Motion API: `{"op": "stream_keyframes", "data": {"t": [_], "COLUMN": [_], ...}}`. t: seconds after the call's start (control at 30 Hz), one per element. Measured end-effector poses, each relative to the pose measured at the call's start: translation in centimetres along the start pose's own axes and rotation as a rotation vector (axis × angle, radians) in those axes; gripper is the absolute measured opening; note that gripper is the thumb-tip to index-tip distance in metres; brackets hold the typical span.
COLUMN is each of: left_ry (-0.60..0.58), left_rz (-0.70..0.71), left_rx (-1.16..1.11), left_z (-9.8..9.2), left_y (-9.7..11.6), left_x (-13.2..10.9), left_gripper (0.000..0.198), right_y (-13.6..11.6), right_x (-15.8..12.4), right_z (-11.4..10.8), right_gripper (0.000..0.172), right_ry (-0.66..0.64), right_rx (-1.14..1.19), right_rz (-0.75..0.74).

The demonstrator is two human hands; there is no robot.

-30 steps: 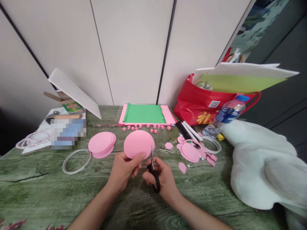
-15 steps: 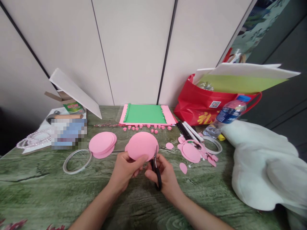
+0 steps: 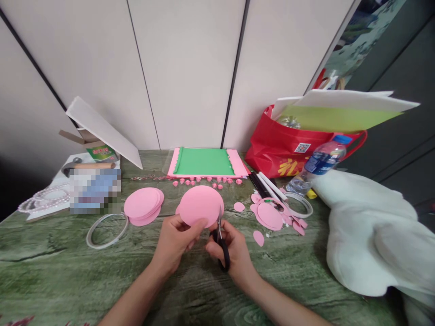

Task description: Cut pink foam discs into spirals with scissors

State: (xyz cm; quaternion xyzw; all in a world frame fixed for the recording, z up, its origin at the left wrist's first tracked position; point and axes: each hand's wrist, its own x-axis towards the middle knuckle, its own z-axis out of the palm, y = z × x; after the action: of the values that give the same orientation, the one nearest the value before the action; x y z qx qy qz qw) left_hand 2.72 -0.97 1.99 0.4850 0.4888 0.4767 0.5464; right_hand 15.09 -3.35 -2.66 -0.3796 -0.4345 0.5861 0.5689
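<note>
My left hand (image 3: 176, 242) pinches the lower edge of a pink paper circle (image 3: 200, 206), thumb on top. Another pink edge shows behind it at the left. In my right hand (image 3: 233, 249) is a pair of scissors (image 3: 222, 246) with black handles, its blades pointing up at the circle's right edge. Whether the blades are cutting into the paper I cannot tell. To the left lies a stack of pink circles (image 3: 142, 203). Loose pink petal-shaped pieces (image 3: 258, 238) and more cut paper (image 3: 269, 215) rest to the right.
Tape rolls (image 3: 108, 231) lie left and right. Behind the hands are a row of small pink rolled pieces (image 3: 198, 179) and a green sheet (image 3: 205, 160) on pink paper. A red bag (image 3: 272, 145), a water bottle (image 3: 321, 163), pens (image 3: 263, 183) and a white plush (image 3: 367, 235) occupy the right.
The whole view has shifted slightly, with things sitting a little further left. Both hands keep their hold on the paper circle and scissors, with hardly any movement between them.
</note>
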Motion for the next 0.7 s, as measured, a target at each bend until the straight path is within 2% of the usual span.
{"op": "stream_keyframes", "data": {"t": [0.13,0.33,0.5,0.7], "left_ry": [0.002,-0.104,-0.029,-0.03], "left_rz": [0.017,-0.062,-0.063,-0.062], "left_rx": [-0.038,-0.133,-0.059,-0.013], "left_z": [0.02,0.14,0.16,0.22], "left_y": [0.18,0.13,-0.03,0.01], "left_x": [-0.05,-0.07,-0.05,-0.13], "left_gripper": [0.03,0.032,0.028,0.025], "right_y": [0.25,0.56,0.63,0.34], "right_x": [-0.06,-0.3,-0.25,0.01], "right_z": [-0.06,0.29,0.35,0.08], "right_gripper": [0.036,0.037,0.04,0.041], "right_ry": [0.022,0.022,0.008,0.008], "right_rx": [-0.004,-0.017,0.023,0.041], "right_rz": [0.034,0.058,0.028,-0.046]}}
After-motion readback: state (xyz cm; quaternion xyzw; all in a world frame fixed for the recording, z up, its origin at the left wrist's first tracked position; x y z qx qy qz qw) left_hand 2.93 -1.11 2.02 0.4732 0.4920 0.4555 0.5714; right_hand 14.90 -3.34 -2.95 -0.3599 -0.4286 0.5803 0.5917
